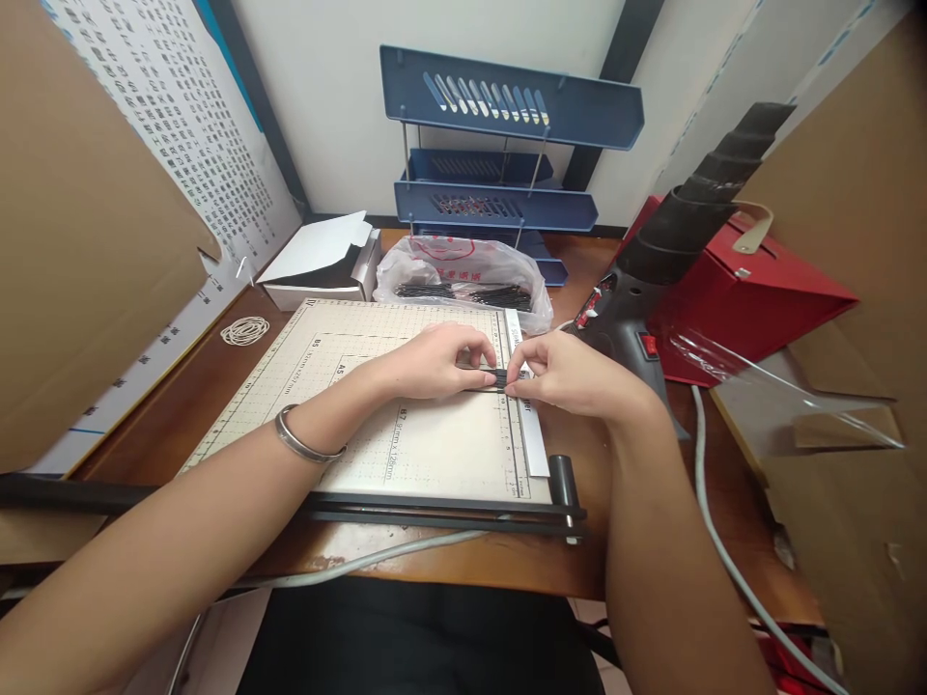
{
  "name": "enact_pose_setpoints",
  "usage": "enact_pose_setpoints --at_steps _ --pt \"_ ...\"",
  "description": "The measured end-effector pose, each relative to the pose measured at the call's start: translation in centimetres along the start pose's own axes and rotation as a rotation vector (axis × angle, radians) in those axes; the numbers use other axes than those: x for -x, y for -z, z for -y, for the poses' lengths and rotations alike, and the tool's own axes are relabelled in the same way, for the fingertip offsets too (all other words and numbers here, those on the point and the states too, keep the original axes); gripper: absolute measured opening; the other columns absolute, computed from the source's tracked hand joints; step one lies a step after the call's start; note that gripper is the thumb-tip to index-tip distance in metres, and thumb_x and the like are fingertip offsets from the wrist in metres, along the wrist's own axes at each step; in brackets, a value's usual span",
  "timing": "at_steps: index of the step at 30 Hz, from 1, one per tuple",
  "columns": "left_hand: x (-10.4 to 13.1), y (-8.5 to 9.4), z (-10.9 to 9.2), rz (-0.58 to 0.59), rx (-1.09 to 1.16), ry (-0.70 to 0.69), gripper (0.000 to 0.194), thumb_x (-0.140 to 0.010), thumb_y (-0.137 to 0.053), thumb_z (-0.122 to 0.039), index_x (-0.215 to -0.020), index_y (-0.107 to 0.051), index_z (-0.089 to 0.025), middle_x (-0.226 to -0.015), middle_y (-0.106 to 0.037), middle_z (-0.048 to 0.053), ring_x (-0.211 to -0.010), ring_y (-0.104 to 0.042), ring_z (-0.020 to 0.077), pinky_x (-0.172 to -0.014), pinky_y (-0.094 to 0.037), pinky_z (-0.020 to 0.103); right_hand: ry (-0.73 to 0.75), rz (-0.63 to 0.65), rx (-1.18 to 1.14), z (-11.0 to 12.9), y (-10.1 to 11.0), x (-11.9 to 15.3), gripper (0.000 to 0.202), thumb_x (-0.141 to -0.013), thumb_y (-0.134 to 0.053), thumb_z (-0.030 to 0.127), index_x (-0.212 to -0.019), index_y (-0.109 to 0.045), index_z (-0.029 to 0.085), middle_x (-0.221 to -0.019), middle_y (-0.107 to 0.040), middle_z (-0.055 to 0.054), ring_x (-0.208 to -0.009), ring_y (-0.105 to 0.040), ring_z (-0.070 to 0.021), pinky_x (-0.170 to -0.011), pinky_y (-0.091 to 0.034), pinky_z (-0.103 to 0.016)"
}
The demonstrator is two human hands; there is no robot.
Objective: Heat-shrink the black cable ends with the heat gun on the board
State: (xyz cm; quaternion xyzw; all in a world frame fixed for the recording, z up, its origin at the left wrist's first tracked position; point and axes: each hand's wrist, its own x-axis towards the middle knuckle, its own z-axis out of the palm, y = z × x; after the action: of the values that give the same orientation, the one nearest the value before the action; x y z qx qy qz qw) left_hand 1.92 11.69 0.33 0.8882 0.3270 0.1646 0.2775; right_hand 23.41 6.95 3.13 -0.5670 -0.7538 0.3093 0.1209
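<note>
Over the right side of a cream paper trimmer [449, 444] with printed size grids, both my hands meet at a small bundle of thin black strands [500, 378]. My left hand [435, 362] comes from the left, thumb and fingertips closed on the bundle's left part. From the other side my right hand [561, 372] pinches its right end near the trimmer's ruled edge. The fingers partly cover the bundle, so its exact kind is unclear. Beneath the right fingertips runs a white printed strip [534, 449] along that edge.
The trimmer's black blade arm [449, 512] lies along the front. Behind stand a plastic bag [463, 256] of black strands, an open white box [319, 270] and blue trays [499, 203]. Rubber bands [244, 331] lie left; a black device [637, 290] and red box [760, 290] stand right.
</note>
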Motion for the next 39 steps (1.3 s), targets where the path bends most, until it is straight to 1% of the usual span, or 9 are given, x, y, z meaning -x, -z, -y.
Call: enact_pose_setpoints --at_steps 7,11,14,17,23,26,30,34,39 --pt "-0.3 -0.5 -0.3 -0.038 -0.006 0.050 0.019 -0.085 -0.071 -0.033 -0.097 -0.074 -0.019 -0.087 -0.069 0.002 -0.081 -0.060 0.0177 -0.075 -0.041 0.030 0.003 -0.022 0.008 0.0 -0.5 -0.3 0.007 -0.075 -0.070 0.028 -0.078 -0.068 0.022 -0.061 -0.041 0.006 -0.059 -0.036 -0.0106 -0.057 -0.026 -0.029" --pt "-0.3 -0.3 -0.5 -0.034 0.021 0.058 0.019 -0.086 -0.070 -0.033 -0.097 -0.074 -0.018 -0.086 -0.071 0.002 -0.079 -0.060 0.0170 -0.073 -0.041 0.030 -0.003 -0.020 0.010 0.1 -0.4 -0.3 0.005 -0.076 -0.068 0.027 -0.079 -0.067 0.022 -0.062 -0.040 0.007 -0.059 -0.038 -0.0109 -0.057 -0.028 -0.029" --pt "-0.3 -0.3 -0.4 -0.019 0.050 0.062 0.017 -0.087 -0.069 -0.031 -0.097 -0.074 -0.018 -0.087 -0.071 0.002 -0.079 -0.060 0.0166 -0.073 -0.041 0.030 -0.016 -0.025 0.007 0.1 -0.4 -0.2 0.012 -0.076 -0.071 0.032 -0.082 -0.066 0.023 -0.062 -0.042 0.007 -0.060 -0.040 -0.0113 -0.057 -0.028 -0.029" --pt "-0.4 -0.4 -0.2 -0.039 0.043 0.082 0.016 -0.085 -0.072 -0.032 -0.094 -0.074 -0.019 -0.087 -0.072 0.002 -0.079 -0.061 0.0169 -0.072 -0.041 0.029 -0.017 -0.040 0.010 0.1 -0.6 -0.3 0.018 -0.076 -0.072 0.037 -0.085 -0.065 0.023 -0.066 -0.045 0.006 -0.063 -0.043 -0.0119 -0.058 -0.029 -0.028" --pt "-0.6 -0.7 -0.1 -0.056 0.042 0.071 0.013 -0.088 -0.069 -0.029 -0.094 -0.074 -0.019 -0.088 -0.074 0.001 -0.079 -0.062 0.0167 -0.073 -0.041 0.029 -0.016 -0.038 -0.012 0.0 -0.4 -0.2 0.012 -0.078 -0.070 0.032 -0.083 -0.064 0.023 -0.060 -0.040 0.008 -0.058 -0.038 -0.0111 -0.057 -0.027 -0.029" --pt "-0.7 -0.8 -0.1 -0.068 0.030 0.082 0.015 -0.087 -0.071 -0.032 -0.091 -0.073 -0.019 -0.083 -0.073 0.001 -0.075 -0.060 0.0163 -0.071 -0.041 0.029 -0.034 -0.096 -0.045 -0.2 0.0 -0.2 0.013 -0.082 -0.067 0.034 -0.083 -0.064 0.021 -0.057 -0.039 0.008 -0.056 -0.036 -0.0113 -0.057 -0.026 -0.029" --pt "-0.6 -0.7 -0.1 -0.073 0.044 0.059 0.015 -0.090 -0.066 -0.031 -0.092 -0.074 -0.018 -0.085 -0.074 0.002 -0.075 -0.061 0.0162 -0.073 -0.043 0.029 -0.073 -0.207 -0.061 -0.5 0.0 -0.3 0.013 -0.083 -0.064 0.032 -0.086 -0.067 0.020 -0.059 -0.046 0.006 -0.057 -0.039 -0.0119 -0.060 -0.028 -0.029" --pt "-0.4 -0.1 0.0 -0.081 0.044 0.025 0.014 -0.089 -0.062 -0.022 -0.093 -0.075 -0.018 -0.091 -0.077 0.003 -0.082 -0.065 0.0169 -0.076 -0.046 0.029 -0.063 -0.212 -0.055 -0.6 -0.3 -0.5 0.017 -0.084 -0.062 0.032 -0.089 -0.071 0.019 -0.065 -0.055 0.002 -0.062 -0.046 -0.0137 -0.063 -0.032 -0.029" --pt "-0.2 0.2 0.1 -0.066 0.028 -0.008 0.012 -0.087 -0.066 -0.021 -0.092 -0.076 -0.018 -0.090 -0.077 0.003 -0.081 -0.065 0.0166 -0.076 -0.047 0.029 -0.059 -0.223 -0.055 -0.6 -0.2 -0.5 0.017 -0.084 -0.062 0.032 -0.088 -0.072 0.019 -0.071 -0.060 0.001 -0.067 -0.050 -0.0145 -0.065 -0.034 -0.029"
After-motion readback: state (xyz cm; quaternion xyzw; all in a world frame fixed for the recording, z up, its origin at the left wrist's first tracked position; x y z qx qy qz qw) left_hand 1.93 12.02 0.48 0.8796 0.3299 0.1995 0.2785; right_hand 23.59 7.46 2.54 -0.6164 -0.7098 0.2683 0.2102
